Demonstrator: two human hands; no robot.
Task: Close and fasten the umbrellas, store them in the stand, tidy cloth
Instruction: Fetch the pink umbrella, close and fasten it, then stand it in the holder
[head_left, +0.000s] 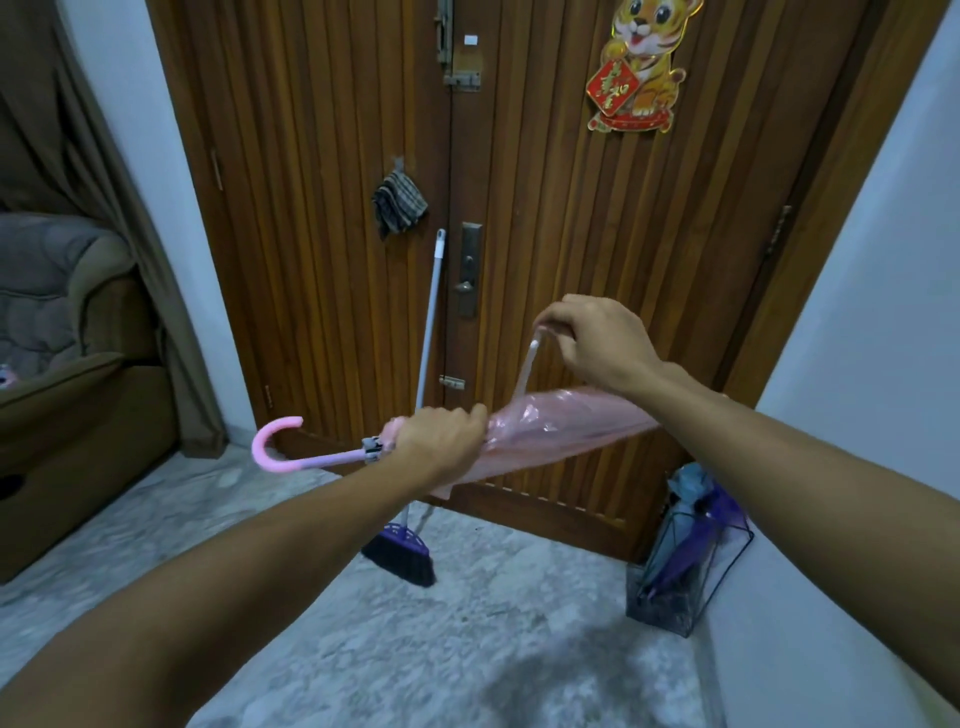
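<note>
- Umbrella (545, 431), mid-frame, lies level: light, canopy soft and slippery; best held at the stiff shaft.
- Stand (691, 566), lower right, holds others.
- Left hand (441, 441) clenched round canopy.
- Right hand (597, 343) pinches strap (525, 371).

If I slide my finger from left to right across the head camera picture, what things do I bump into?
Armchair → pink umbrella handle → hanging cloth → left hand → right hand → umbrella stand.

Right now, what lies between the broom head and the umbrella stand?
Only bare marble floor, in the head view, between the broom and the stand.
</note>
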